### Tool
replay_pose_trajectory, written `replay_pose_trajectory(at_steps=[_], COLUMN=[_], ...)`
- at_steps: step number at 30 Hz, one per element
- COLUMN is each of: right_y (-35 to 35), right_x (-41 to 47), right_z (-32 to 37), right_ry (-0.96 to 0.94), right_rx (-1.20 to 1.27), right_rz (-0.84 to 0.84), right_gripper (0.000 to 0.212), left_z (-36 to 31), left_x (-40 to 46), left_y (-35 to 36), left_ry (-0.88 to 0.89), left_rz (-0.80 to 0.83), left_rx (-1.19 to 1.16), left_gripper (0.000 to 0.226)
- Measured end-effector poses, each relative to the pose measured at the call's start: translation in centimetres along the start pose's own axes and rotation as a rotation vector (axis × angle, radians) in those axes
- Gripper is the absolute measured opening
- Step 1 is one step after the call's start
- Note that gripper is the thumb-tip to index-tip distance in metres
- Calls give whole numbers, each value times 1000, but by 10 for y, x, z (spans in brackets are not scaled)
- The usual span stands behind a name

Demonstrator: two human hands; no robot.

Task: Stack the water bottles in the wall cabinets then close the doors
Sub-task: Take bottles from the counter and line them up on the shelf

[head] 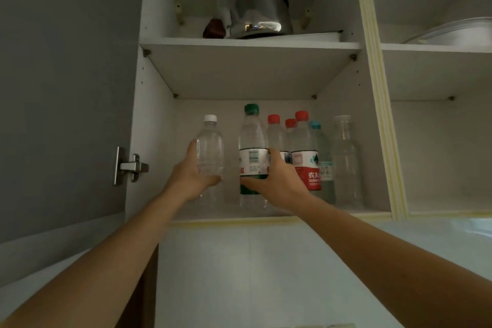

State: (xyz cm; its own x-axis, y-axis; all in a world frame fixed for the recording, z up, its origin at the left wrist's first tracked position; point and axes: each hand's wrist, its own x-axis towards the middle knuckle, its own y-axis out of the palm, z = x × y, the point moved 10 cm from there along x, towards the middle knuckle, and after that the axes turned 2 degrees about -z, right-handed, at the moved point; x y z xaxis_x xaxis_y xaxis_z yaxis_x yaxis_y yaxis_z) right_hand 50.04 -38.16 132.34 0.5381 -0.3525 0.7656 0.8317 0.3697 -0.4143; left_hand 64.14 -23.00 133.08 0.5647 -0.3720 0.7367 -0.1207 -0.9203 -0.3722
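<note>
- left hand (192, 177) wraps the white-cap bottle (210, 152) around its lower body, thumb on the near side, fingers curled behind; bottle upright, at the left of the lower shelf (346, 212) in the open wall cabinet
- right hand (277, 181) grips the green-cap bottle (253, 152) at the label band and just below it; upright too, just right of the white-cap one, a gap between them
- white-cap bottle is clear, no label, thin ribbed plastic; looks empty or near empty, so probably very light, and a hard squeeze would likely dent it
- green-cap bottle appears filled, so heavier; the smooth label film could be slippery, so a mid-body wrap seems the safest hold, not the cap
- both are tall and narrow, probably easy to tip; set base flat before letting go
- already on the shelf to the right: red-cap bottles (302, 152), a blue-cap bottle (323, 157), a clear cap-less bottle (344, 162), packed close
- three red caps visible, but the back ones are mostly hidden behind the front one; can't tell fill levels there
- bases of both held bottles are covered by hands and wrists; can't tell if they rest on the shelf or hover just above it
- upper shelf holds a steel kettle (257, 10) and a small dark object (214, 29) I can't identify
- left door (64, 88) open, hinge (131, 166) showing; door edge cut off by the frame
- right compartment cut off, only a pale lid or dish (452, 32) partly seen; its door not in view
</note>
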Motion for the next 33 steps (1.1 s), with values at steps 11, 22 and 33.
replay_pose_trajectory(at_steps=[11,22,33], right_y=[66,121,161], right_x=[42,81,109], right_z=[-2,1,-9], right_ry=[133,221,309], right_rx=[-2,-145,-84], right_rz=[247,419,586], right_gripper=[71,40,56], left_z=[20,54,74], left_x=[9,43,58], left_y=[-14,-7,-12], left_ry=[-76,-225,-214], left_rz=[-61,-18,-4], left_rx=[187,273,283], left_gripper=[101,115,112])
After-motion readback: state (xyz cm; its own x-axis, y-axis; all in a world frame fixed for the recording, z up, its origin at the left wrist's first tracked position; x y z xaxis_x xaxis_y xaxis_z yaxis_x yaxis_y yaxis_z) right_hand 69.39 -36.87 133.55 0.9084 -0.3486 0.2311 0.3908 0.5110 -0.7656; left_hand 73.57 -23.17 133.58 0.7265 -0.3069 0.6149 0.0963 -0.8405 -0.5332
